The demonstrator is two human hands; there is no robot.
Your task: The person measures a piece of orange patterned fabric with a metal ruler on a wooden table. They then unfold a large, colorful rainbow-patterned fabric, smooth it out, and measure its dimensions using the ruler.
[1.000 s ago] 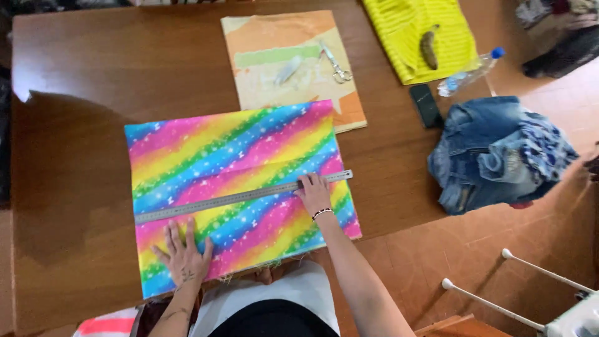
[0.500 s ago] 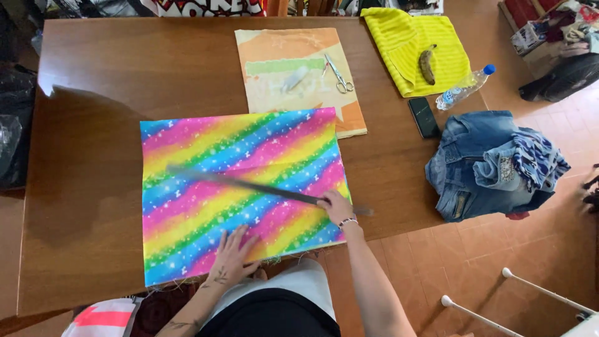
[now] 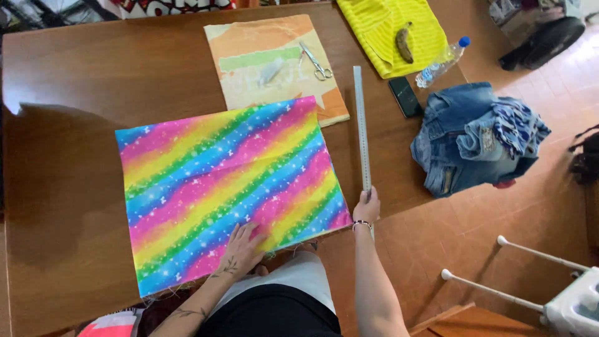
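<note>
Head view: the rainbow fabric lies flat across the middle of the brown table. The left hand rests open, fingers spread, on its lower edge. The right hand, lower centre-right, is closed on the near end of a metal ruler lying just right of the fabric. Scissors lie on a paper pattern at upper centre; jeans are piled at right.
</note>
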